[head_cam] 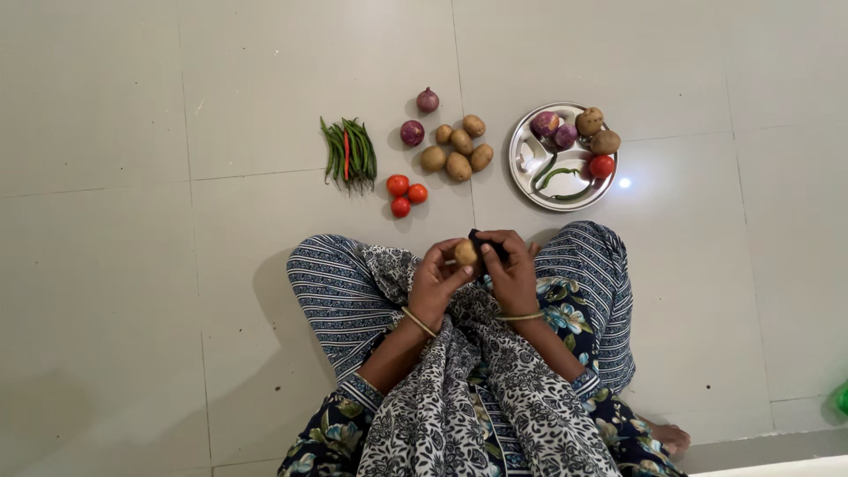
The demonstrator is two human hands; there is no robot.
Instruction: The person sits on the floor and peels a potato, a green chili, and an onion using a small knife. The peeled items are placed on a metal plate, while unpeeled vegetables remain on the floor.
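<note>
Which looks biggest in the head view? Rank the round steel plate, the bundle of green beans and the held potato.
1. Round steel plate
2. Bundle of green beans
3. Held potato, though it sits nearer the camera.

The right hand (512, 274) covers most of a small dark tool (484, 240), so its kind cannot be told. The left hand (435, 281) hides part of the potato (465, 253). A green thing (842, 397) is cut off by the right edge.
</note>
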